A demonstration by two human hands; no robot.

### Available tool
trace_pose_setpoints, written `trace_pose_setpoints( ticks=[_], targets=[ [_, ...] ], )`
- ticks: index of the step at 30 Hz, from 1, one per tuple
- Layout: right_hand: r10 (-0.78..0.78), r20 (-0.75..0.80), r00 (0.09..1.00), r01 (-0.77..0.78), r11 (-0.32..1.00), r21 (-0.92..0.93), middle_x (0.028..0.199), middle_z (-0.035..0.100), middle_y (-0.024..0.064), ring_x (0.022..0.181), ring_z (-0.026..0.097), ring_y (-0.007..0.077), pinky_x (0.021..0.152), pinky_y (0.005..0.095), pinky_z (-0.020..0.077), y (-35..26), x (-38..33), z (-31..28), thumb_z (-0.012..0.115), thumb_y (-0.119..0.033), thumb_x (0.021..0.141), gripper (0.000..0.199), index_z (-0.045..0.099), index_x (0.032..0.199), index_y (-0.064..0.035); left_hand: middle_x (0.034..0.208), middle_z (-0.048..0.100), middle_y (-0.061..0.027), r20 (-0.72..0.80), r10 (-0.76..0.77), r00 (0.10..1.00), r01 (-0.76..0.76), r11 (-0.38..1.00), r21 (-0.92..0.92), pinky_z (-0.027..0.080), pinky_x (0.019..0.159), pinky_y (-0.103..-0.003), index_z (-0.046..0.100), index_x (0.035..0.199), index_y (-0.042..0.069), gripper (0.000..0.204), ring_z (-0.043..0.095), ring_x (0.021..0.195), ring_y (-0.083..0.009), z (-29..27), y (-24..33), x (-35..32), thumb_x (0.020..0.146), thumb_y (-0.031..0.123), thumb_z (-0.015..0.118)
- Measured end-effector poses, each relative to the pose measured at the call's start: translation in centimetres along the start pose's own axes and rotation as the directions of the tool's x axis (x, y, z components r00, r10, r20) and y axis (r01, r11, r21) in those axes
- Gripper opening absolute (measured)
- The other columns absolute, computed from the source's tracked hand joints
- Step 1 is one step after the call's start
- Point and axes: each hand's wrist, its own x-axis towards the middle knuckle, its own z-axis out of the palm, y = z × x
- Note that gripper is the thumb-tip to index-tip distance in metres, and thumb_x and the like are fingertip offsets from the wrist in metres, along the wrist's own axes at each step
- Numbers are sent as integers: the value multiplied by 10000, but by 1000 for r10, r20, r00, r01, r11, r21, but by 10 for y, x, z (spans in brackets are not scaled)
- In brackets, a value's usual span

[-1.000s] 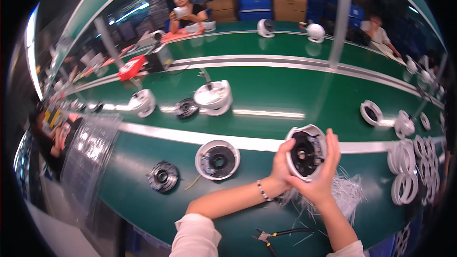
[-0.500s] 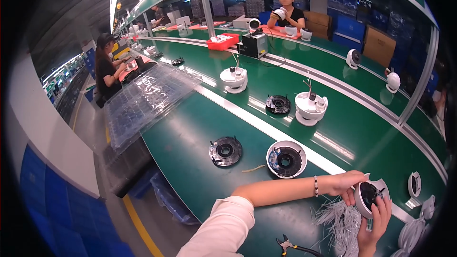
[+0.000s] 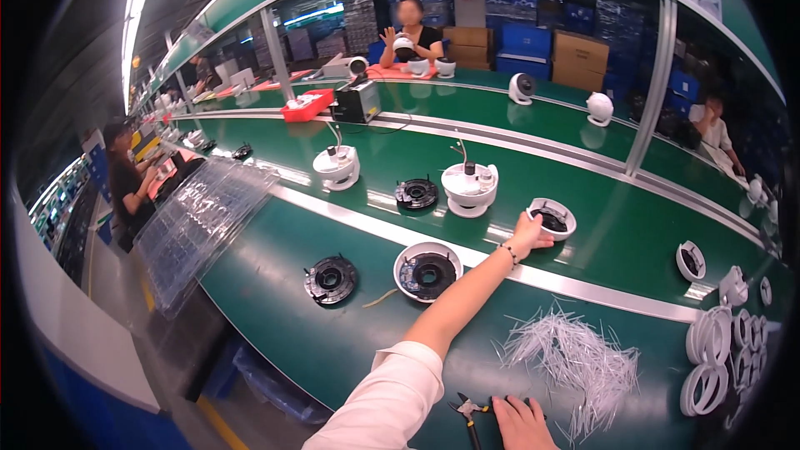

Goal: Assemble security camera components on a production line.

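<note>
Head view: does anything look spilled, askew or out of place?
The loose heap of thin, white, plastic-looking strips looks untidy: strands stray across the green tabletop with no container around them. Nothing appears clearly damaged.

On bench: pliers left of strip pile, disc module left of housing; belt behind bench.

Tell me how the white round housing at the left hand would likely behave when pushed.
The white round housing is probably stiff: its rim looks rounded, not sagging. Its bowl-like wall suggests it might rock or tip. It may slide, since the green surface looks glossy.
</note>
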Motion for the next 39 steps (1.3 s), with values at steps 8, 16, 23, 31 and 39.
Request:
trace_pose_setpoints(
  ticks=[8,16,23,31,39],
  targets=[
    [155,23,988,-153,986,-59,1249,332,230,1125,346,361,945,446,276,-14,-16,-1,745,-313,532,975,224,1269,56,1148,358,-280,-144,290,946,-144,775,615,528,534,-341,98,1304,-44,737,607,629,-300,21,21,-37,828,361,489],
    [-44,-323,946,-10,986,-164,844,503,192,783,476,346,708,398,398,9,-14,32,548,-4,482,556,449,1024,74,1224,354,-197,464,583,667,-594,40,804,451,751,-377,274,1280,24,548,581,800,-278,-12,65,-204,844,289,472],
    [-12,-517,856,-118,969,-218,890,483,166,807,460,321,711,371,399,22,-12,-26,585,13,524,544,465,1053,50,1104,458,-187,332,654,680,-512,99,854,437,690,-342,417,1128,-1,386,532,725,-290,-74,110,-271,796,163,526],
    [-116,-681,723,-251,874,-415,865,480,118,781,471,285,660,365,399,71,44,-134,672,-58,582,459,501,1005,-12,1022,538,-160,321,683,656,-462,27,886,469,669,-307,487,1062,-19,371,604,730,-213,-106,167,-215,739,119,606],
    [-308,-636,708,-255,728,-637,821,480,103,788,463,273,665,345,384,165,181,-222,629,-27,494,442,525,924,-26,958,562,-136,335,546,768,-244,-234,941,468,737,-347,578,965,44,292,567,843,-255,-112,162,-85,699,154,629]
  ],
)
